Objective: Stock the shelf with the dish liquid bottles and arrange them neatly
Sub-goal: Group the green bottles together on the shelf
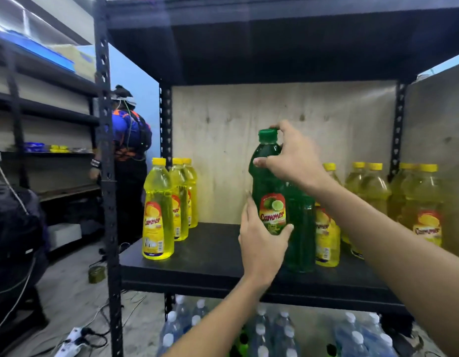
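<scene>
On black metal shelf board (197, 256), mid-front: left hand (262, 243) wraps lower body of green plastic dish-liquid bottle (268, 181), right hand (298, 161) clamps its neck. Risk: bumping second green bottle (300, 228) just behind into yellow plastic bottles (326, 235) at shelf right.

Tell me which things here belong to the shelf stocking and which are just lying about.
Job: green bottle in left hand and right hand, second green bottle, yellow bottles, shelf.
Lying about: water bottles below, power strip on floor.
</scene>
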A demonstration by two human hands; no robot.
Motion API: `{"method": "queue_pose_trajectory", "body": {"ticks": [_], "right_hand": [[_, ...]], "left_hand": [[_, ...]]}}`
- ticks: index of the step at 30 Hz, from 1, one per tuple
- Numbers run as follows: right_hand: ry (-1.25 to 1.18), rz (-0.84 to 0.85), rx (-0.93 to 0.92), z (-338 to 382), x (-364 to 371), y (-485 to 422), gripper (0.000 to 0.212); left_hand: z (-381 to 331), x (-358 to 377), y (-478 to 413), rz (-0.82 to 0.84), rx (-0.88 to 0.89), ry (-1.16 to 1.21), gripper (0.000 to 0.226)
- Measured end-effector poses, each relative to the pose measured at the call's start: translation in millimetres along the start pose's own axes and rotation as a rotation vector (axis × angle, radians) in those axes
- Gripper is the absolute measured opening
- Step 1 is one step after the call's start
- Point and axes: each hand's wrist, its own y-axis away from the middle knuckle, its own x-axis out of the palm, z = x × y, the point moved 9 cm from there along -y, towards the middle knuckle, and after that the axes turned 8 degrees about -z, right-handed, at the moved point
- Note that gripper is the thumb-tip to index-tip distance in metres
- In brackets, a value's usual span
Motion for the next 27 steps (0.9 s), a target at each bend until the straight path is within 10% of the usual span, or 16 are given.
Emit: {"method": "queue_pose_trajectory", "body": {"ticks": [13,27], "right_hand": [[0.031,0.045,0.163,-69,223,-88,0.065],[0.042,0.005,0.164,-122,291,-115,0.064]], "left_hand": [[191,61,-158,0.115,-0.077,-0.134,0.115],[265,113,-207,0.181,-0.129,-0.193,0.117]]}}
